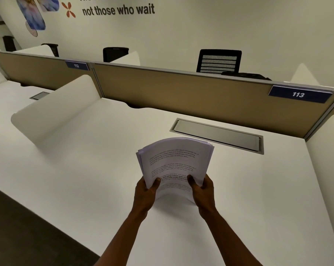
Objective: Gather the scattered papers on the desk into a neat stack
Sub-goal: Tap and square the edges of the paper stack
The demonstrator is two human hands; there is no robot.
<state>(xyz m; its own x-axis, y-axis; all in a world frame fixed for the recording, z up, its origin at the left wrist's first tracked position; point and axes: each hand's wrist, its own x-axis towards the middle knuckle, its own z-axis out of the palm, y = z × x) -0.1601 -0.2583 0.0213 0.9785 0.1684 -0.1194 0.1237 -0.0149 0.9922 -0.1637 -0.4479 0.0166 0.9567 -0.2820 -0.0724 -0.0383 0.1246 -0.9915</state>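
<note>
Two hands (146, 191) (203, 189), printed papers (174, 162) bowed, fanned

Open-plan office, numbered desk partitions (200, 93), mesh chair (219, 61)

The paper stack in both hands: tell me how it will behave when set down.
The paper stack likely flops: its top already bows away above the left hand and right hand. Its uneven fanned edges suggest loose sheets that may slide apart on the smooth desk.
</note>
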